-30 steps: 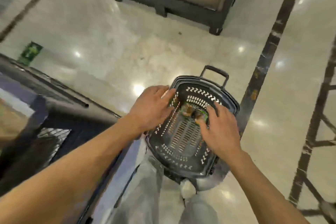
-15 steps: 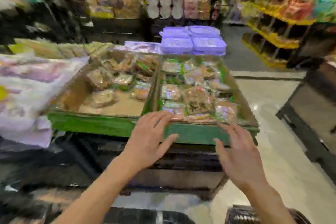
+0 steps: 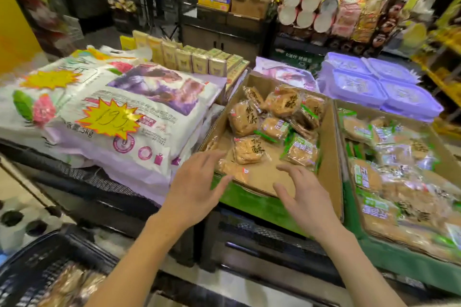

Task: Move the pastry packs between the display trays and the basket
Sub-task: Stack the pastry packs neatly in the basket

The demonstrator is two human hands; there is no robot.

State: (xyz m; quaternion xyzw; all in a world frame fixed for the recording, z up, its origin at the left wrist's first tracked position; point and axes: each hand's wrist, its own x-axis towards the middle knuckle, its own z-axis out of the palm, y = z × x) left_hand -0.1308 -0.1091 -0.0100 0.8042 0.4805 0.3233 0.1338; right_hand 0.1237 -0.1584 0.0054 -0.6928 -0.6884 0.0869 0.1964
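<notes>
Two cardboard trays sit side by side on the green-fronted stand, and the right tray (image 3: 444, 164) runs off the frame edge, so its far side is cut off and its heaped pastry packs (image 3: 389, 177) blur together. More of the left tray (image 3: 329, 132) shows: it is partly bare at the front, with packs (image 3: 248, 151) lying loose toward the back and middle; their black lettering is too smeared to read. Left of the trays lie big rice bags (image 3: 119, 117) with yellow starburst price tags, and behind the trays a stack of purple lidded tubs (image 3: 379, 82). Shelves at the back are blurred beyond telling what they carry. At the bottom left corner a black basket (image 3: 37, 262) is only partly in view, with some brownish packs inside that are hard to make out. Both hands hover over the front of the left tray, apart from each other, fingers spread and holding nothing. The left hand (image 3: 197, 187) is at the tray's front left corner, fingertips over a pack there; touch cannot be told. The right hand (image 3: 304, 197) is over the bare cardboard floor.
</notes>
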